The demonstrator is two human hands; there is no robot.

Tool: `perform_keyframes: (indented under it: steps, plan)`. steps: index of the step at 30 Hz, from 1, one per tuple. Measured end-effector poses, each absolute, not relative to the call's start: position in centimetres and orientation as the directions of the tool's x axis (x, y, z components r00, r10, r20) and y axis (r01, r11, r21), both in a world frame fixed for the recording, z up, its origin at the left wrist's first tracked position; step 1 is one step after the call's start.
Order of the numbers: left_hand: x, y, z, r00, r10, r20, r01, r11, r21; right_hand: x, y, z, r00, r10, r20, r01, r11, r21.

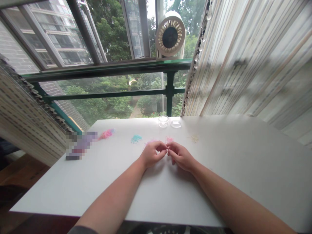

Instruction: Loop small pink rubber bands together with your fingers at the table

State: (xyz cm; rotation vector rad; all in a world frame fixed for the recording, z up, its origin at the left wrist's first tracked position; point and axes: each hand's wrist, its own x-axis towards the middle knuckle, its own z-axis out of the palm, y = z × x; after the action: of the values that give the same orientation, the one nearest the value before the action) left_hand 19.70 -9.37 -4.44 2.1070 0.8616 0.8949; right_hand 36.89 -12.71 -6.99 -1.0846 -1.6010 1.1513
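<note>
Both hands meet fingertip to fingertip above the middle of the white table (102, 182). My left hand (153, 154) pinches with thumb and forefinger; what it holds is too small to make out. My right hand (180, 156) is pinched too, its fingertips touching or almost touching those of the left, and anything between them is hidden. Just behind the hands lie a pink pile (169, 139) of small pieces and a pale purple pile (150, 142), partly covered by my left hand. A turquoise pile (136, 138) is to the left, a pale yellow pile (194, 138) to the right.
A clear round container (163, 121) and a clear lid (175, 124) stand at the table's back edge. Farther left are a mixed pink pile (106, 134) and a blurred purplish object (82, 146). A white fan (170, 34) is by the window; curtains flank the table.
</note>
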Motion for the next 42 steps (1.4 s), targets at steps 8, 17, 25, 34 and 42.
perform_keyframes:
  steps: [8,17,25,34,42]
  plan:
    - [19.63,-9.24,-4.61,0.547,0.773,0.322,0.322,-0.549,0.771,36.95,-12.93,-6.93,-0.197,0.963,0.182,0.276,0.233,-0.933]
    - [19.69,-9.25,-4.45,0.55,0.772,0.32,0.324,-0.55,0.77,36.82,-13.17,-6.46,-0.21,0.966,0.151,0.281,0.208,-0.937]
    - [19.69,-9.26,-4.37,0.514,0.791,0.332,0.33,-0.54,0.774,36.87,-13.11,-6.42,-0.208,0.967,0.147,0.26,0.2,-0.945]
    - [19.64,-9.19,-4.49,0.53,0.784,0.324,0.332,-0.543,0.772,36.8,-13.03,-6.43,-0.176,0.972,0.157,0.204,0.192,-0.96]
    - [19.65,-9.13,-4.67,0.551,0.771,0.319,0.33,-0.553,0.765,36.79,-13.0,-6.31,-0.167,0.97,0.179,0.221,0.214,-0.952]
